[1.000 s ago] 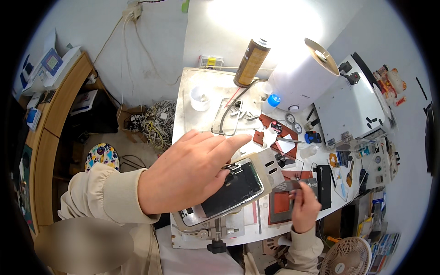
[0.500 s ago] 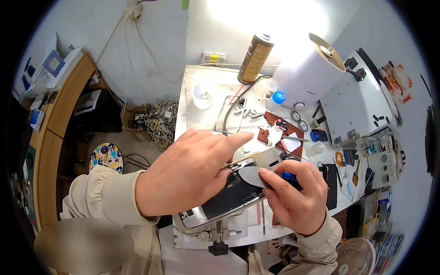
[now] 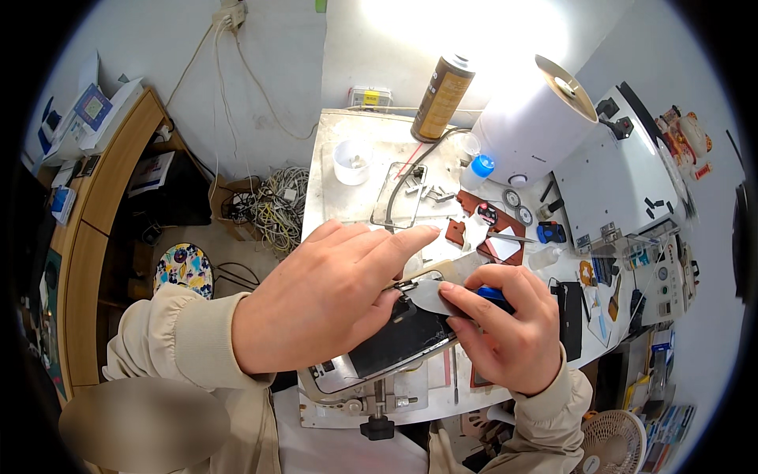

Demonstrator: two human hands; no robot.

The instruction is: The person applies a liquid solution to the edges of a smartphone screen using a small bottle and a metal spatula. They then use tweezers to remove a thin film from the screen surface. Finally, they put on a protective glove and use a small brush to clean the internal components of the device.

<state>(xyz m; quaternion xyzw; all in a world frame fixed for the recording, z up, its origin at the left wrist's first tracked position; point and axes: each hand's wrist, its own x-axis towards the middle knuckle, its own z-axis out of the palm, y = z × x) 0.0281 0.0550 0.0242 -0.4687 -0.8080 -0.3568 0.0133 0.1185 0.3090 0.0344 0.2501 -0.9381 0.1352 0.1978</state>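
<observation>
A black phone screen panel with a metallic rim [image 3: 387, 347] lies in a clamping fixture [image 3: 379, 399]. My left hand [image 3: 324, 296] reaches over it from the left, index finger stretched out. Its thumb bends inward near small dark parts at the panel's upper end; whatever lies between thumb and hidden fingers cannot be made out. In my right hand [image 3: 509, 324] is a pry tool with a flat, rounded metal blade [image 3: 430, 298] and a blue handle, gripped close to the blade. The blade's tip reaches the panel beside my left thumb.
Beyond my hands stand a white cup [image 3: 353, 163], a tall spray can [image 3: 442, 99], a blue-capped bottle [image 3: 478, 170] and a large white cylindrical device [image 3: 529, 122]. Small metal parts and tools lie around a red-brown mat [image 3: 513, 254]. A power cable [image 3: 392, 197] crosses the table.
The pry blade and my right hand have shifted slightly left and up, bringing the blade nearer my left thumb. My left hand stays almost where it was.
</observation>
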